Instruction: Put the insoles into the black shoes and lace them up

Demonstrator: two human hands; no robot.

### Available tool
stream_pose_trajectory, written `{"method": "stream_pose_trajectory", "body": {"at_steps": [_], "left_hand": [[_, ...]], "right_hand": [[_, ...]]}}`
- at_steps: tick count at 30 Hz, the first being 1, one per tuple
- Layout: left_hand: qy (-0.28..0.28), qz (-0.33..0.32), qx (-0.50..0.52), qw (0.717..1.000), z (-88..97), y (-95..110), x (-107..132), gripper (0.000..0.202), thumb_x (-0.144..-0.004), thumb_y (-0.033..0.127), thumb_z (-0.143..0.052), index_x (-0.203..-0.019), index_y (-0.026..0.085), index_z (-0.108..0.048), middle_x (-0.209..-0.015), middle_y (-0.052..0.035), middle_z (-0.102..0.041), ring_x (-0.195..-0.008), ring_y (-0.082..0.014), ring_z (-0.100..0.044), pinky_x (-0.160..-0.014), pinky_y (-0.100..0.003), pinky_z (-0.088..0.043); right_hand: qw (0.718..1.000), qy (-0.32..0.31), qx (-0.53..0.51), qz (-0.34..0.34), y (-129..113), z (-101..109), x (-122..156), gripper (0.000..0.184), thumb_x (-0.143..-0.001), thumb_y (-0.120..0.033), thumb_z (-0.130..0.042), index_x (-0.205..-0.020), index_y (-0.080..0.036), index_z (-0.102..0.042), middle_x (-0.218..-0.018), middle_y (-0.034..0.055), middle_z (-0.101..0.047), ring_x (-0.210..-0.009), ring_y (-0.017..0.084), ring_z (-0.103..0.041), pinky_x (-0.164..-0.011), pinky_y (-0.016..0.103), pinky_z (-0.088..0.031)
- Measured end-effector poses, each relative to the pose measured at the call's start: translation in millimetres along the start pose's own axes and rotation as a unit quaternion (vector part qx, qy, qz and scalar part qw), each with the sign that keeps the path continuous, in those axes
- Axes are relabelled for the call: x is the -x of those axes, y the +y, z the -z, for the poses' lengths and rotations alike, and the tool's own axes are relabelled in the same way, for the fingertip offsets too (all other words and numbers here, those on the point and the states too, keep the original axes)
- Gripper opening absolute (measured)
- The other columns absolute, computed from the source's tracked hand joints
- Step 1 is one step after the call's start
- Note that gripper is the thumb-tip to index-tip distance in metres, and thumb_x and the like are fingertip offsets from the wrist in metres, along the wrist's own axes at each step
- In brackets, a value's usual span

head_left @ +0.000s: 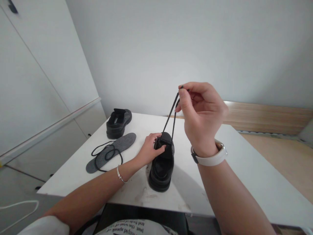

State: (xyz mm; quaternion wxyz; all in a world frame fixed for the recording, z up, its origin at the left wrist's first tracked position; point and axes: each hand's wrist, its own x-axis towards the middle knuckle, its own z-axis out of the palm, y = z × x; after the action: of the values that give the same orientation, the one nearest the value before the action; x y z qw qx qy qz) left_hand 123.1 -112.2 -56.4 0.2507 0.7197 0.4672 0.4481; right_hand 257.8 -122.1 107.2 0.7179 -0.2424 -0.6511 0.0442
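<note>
A black shoe (160, 178) stands on the white table with its heel towards me. My left hand (149, 148) grips its left side near the lacing, the thumb on the tongue and the fingers partly hidden along the outside. Raised above the shoe, my right hand (201, 112) pinches the ends of a black shoelace (169, 119) between thumb and fingertips. Two strands of the lace run taut from the shoe's front up to that pinch.
On the white table (195, 182), a second black shoe (116, 125) without a visible lace stands at the back left. A grey insole (128, 138) lies nearer, with a loose black shoelace (121, 156) across it. White cabinets (36, 81) border the left; a wall rises behind.
</note>
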Motion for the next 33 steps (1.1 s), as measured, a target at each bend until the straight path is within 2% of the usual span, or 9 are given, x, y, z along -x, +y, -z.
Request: {"method": "stream_pose_trajectory", "body": {"at_steps": [5,8,11,14,18,22,24,27,33], "left_hand": [[0.127,-0.164,0.007,0.978,26.6,54,3,0.012,-0.092,0.029,-0.063,-0.099,0.02,-0.06,-0.097,-0.0059,-0.063,-0.092,-0.0197,-0.059,-0.082,-0.034,-0.05],[0.108,-0.218,0.032,0.969,45.2,95,-11,0.021,-0.095,0.03,-0.062,-0.113,0.02,-0.062,-0.093,-0.0044,-0.065,-0.081,-0.0159,-0.059,-0.078,-0.03,-0.05],[0.092,-0.232,0.065,0.966,56.9,124,-28,0.012,-0.095,0.029,-0.063,-0.097,0.017,-0.066,-0.082,-0.002,-0.064,-0.073,-0.0134,-0.059,-0.07,-0.026,-0.049],[0.068,-0.24,0.089,0.964,64.0,134,-41,0.017,-0.092,0.027,-0.069,-0.08,0.016,-0.065,-0.075,-0.0003,-0.064,-0.071,-0.0124,-0.058,-0.069,-0.024,-0.048],[-0.007,-0.183,0.234,0.955,70.1,120,-47,0.021,-0.092,0.034,-0.07,-0.082,0.015,-0.069,-0.083,-0.0037,-0.069,-0.082,-0.0153,-0.064,-0.079,-0.027,-0.052],[-0.058,-0.074,0.444,0.891,75.1,94,-47,0.024,-0.091,0.039,-0.07,-0.098,0.016,-0.071,-0.08,-0.0036,-0.068,-0.078,-0.0157,-0.066,-0.077,-0.031,-0.056],[-0.038,-0.043,0.486,0.872,79.8,79,-46,0.023,-0.089,0.035,-0.073,-0.1,0.015,-0.072,-0.068,0.0,-0.06,-0.064,-0.011,-0.058,-0.064,-0.023,-0.052],[0.013,-0.005,0.49,0.872,91.1,54,-42,0.021,-0.088,0.032,-0.073,-0.09,0.011,-0.073,-0.057,0.0046,-0.043,-0.048,-0.0052,-0.036,-0.045,-0.016,-0.034],[0.153,0.028,0.419,0.895,110.1,-6,-30,0.021,-0.085,0.032,-0.075,-0.084,0.011,-0.072,-0.055,0.0071,-0.034,-0.044,-0.0038,-0.025,-0.041,-0.015,-0.022]], "right_hand": [[0.998,-0.039,-0.014,-0.037,-5,4,-2,0.014,-0.093,-0.036,-0.064,-0.097,-0.024,-0.068,-0.092,0.0012,-0.067,-0.078,0.012,-0.066,-0.062,0.024,-0.06],[0.997,-0.049,-0.027,-0.051,-11,5,0,0.012,-0.092,-0.034,-0.065,-0.096,-0.023,-0.068,-0.09,0.0006,-0.068,-0.076,0.011,-0.067,-0.063,0.024,-0.06],[0.996,-0.049,-0.039,-0.058,-17,7,2,0.009,-0.091,-0.03,-0.067,-0.094,-0.022,-0.067,-0.089,0.0005,-0.068,-0.074,0.011,-0.066,-0.065,0.024,-0.06],[0.995,-0.039,-0.052,-0.071,-19,13,2,0.009,-0.09,-0.031,-0.067,-0.092,-0.022,-0.066,-0.089,0.0,-0.067,-0.074,0.011,-0.066,-0.066,0.025,-0.058],[0.986,0.004,-0.122,-0.111,-12,30,2,0.011,-0.089,-0.03,-0.069,-0.09,-0.022,-0.061,-0.09,-0.0007,-0.064,-0.083,0.011,-0.066,-0.076,0.025,-0.056],[0.944,0.04,-0.231,-0.23,-2,56,17,0.017,-0.089,-0.032,-0.068,-0.092,-0.024,-0.055,-0.081,-0.0032,-0.061,-0.071,0.01,-0.062,-0.065,0.023,-0.052],[0.924,0.058,-0.246,-0.286,5,73,33,0.021,-0.086,-0.031,-0.073,-0.093,-0.023,-0.055,-0.069,-0.0062,-0.054,-0.053,0.006,-0.048,-0.048,0.017,-0.039],[0.92,0.116,-0.204,-0.313,21,103,61,0.023,-0.081,-0.028,-0.078,-0.089,-0.02,-0.058,-0.061,-0.0078,-0.046,-0.049,0.005,-0.035,-0.044,0.016,-0.027],[0.91,0.226,-0.106,-0.33,57,156,106,0.029,-0.073,-0.028,-0.084,-0.086,-0.017,-0.061,-0.067,-0.0057,-0.049,-0.052,0.005,-0.036,-0.045,0.016,-0.028]]}}
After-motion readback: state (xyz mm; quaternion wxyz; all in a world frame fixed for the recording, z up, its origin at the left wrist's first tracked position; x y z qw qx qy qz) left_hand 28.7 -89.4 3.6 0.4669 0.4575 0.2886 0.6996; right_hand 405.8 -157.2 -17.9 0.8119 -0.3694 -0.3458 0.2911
